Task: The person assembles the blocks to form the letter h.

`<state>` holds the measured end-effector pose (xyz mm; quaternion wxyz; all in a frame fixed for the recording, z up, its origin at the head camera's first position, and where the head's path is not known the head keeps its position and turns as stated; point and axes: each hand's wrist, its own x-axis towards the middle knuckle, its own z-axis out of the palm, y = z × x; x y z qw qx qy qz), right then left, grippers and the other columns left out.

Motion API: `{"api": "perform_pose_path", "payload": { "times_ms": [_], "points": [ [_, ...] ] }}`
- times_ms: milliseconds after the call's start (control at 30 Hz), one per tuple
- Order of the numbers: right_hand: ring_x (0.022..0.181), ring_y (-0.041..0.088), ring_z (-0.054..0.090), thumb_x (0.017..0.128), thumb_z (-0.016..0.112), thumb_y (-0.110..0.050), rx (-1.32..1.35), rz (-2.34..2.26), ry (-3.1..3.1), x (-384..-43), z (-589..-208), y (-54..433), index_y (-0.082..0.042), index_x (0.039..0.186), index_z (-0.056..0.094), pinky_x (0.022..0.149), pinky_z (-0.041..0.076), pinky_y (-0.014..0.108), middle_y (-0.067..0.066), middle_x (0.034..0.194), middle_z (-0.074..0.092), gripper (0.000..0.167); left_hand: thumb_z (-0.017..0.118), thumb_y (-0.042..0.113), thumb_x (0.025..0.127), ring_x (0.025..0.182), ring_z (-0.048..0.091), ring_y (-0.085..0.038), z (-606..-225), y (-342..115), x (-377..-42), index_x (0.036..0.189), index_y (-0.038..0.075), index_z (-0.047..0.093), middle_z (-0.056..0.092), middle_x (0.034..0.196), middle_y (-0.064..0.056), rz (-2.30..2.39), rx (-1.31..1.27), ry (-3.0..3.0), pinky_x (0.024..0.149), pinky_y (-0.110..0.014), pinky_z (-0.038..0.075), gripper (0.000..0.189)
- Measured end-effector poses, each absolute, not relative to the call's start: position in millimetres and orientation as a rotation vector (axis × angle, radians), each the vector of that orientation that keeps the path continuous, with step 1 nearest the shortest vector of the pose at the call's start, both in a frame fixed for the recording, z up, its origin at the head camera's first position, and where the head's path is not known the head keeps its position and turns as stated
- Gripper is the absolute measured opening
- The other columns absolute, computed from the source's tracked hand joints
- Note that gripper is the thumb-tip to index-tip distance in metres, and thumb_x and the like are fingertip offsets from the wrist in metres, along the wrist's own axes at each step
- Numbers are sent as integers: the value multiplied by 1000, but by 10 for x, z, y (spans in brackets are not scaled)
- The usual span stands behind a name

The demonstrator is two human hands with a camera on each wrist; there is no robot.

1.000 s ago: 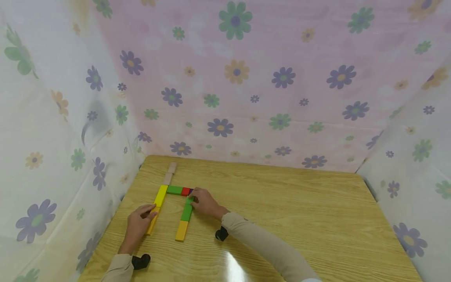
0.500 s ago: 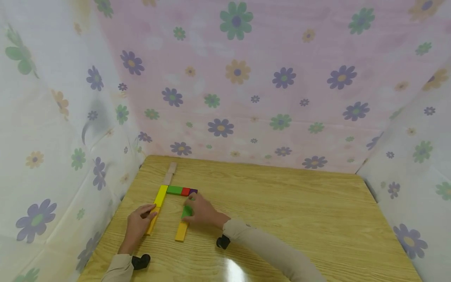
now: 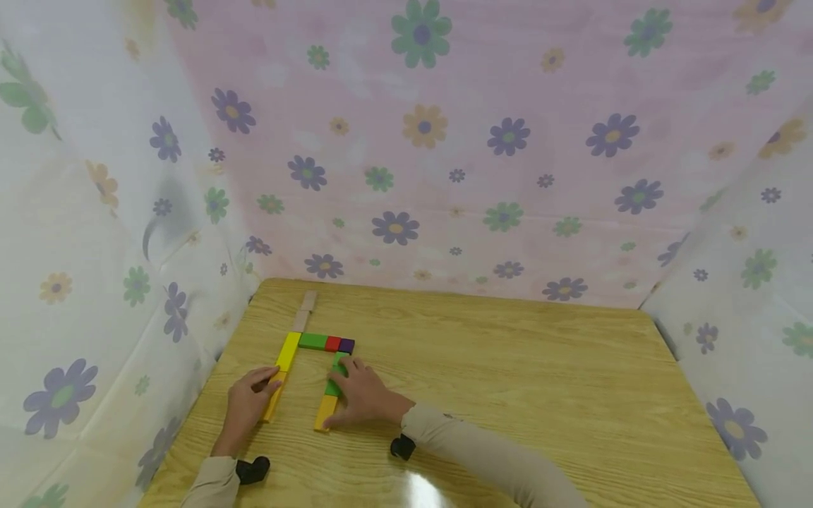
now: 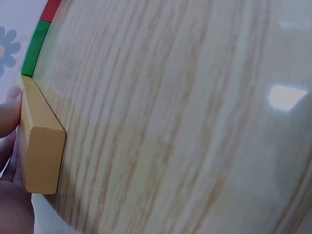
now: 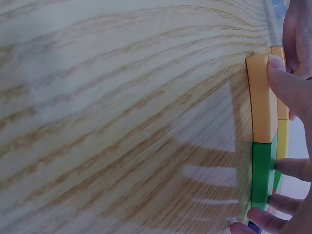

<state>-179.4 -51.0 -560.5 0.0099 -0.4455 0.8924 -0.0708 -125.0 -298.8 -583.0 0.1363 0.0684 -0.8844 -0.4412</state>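
Note:
Colored wooden blocks form an arch-like outline at the table's left. In the head view, my left hand [image 3: 248,403] rests its fingertips against the left column's orange block [image 3: 275,403], beyond which lies a yellow block [image 3: 288,351]. A green block [image 3: 314,341], a red block [image 3: 333,343] and a purple block [image 3: 346,346] make the crosspiece. Along the right column spreads my right hand [image 3: 370,395], partly covering the green pieces. Its thumb touches the near orange block [image 5: 261,97], while the fingers lie along the green block [image 5: 262,168].
Plain wood pieces [image 3: 305,311] extend the left column toward the back of the wooden table [image 3: 508,374]. A flowered cloth [image 3: 470,204] hangs behind and at both sides. Black wrist cameras sit at the left [image 3: 253,470] and right wrists.
My right hand has moved from the top of the right column toward its near end, and its fingers have spread, uncovering the purple block. The left hand stays in place.

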Motion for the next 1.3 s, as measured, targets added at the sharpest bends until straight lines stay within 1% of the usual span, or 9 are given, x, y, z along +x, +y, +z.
{"api": "perform_pose_path", "payload": {
  "times_ms": [200,333,433,600,733,833,967,1067,1300],
  "points": [
    [120,28,39,75,58,-74,-1333,-290,2744,-1817,-5584,-505,-17,139,46,90,44,40,13,142,33,87,69,4,86,92,62,-30,-5836,-2992,-1270,115,-2,67,63,114,-19,-1273,208,-2564,69,-16,49,30],
    [121,27,39,75,58,-73,-1307,-302,2730,-1824,-5577,-512,-17,142,44,91,44,40,13,143,32,88,69,4,86,92,62,-30,-5844,-3001,-1274,115,-2,67,63,114,-19,-1280,207,-2561,68,-17,49,30],
    [123,28,38,78,58,-71,-1299,-340,2711,-1819,-5563,-526,-16,143,43,92,44,40,14,144,31,86,69,5,86,91,62,-30,-5851,-3009,-1271,115,-2,67,63,114,-19,-1283,204,-2559,68,-17,49,30],
    [125,29,37,84,58,-62,-1301,-414,2675,-1797,-5524,-553,-17,140,46,94,43,39,14,143,33,74,69,7,86,90,62,-30,-5859,-3015,-1268,115,-1,68,63,114,-18,-1290,204,-2558,68,-17,49,30],
    [127,33,36,88,59,-55,-1310,-419,2656,-1774,-5481,-573,-20,137,51,97,42,40,15,143,33,61,69,7,86,90,62,-30,-5859,-3012,-1265,115,-1,68,63,114,-18,-1298,205,-2557,68,-17,49,30],
    [128,34,37,89,59,-52,-1359,-377,2647,-1763,-5477,-591,-25,132,56,96,43,39,15,144,33,51,69,6,86,90,62,-30,-5854,-3011,-1262,115,-1,68,63,115,-18,-1306,206,-2557,67,-17,50,30],
    [127,30,38,89,61,-49,-1450,-340,2615,-1753,-5503,-608,-30,122,63,94,44,35,14,143,36,38,69,7,86,91,62,-30,-5849,-3013,-1265,116,-2,67,62,115,-19,-1318,211,-2562,68,-17,49,31],
    [123,25,40,89,62,-46,-1497,-336,2589,-1746,-5532,-610,-31,116,66,91,44,30,13,141,38,31,69,7,87,91,62,-30,-5847,-3012,-1266,116,-2,67,62,115,-19,-1327,212,-2563,68,-17,49,31],
    [111,18,42,89,63,-44,-1533,-336,2581,-1739,-5546,-590,-30,113,69,85,42,23,9,134,41,29,69,5,86,89,63,-30,-5838,-3007,-1255,115,-2,67,63,114,-19,-1305,186,-2556,67,-17,50,30]
  ]
}}
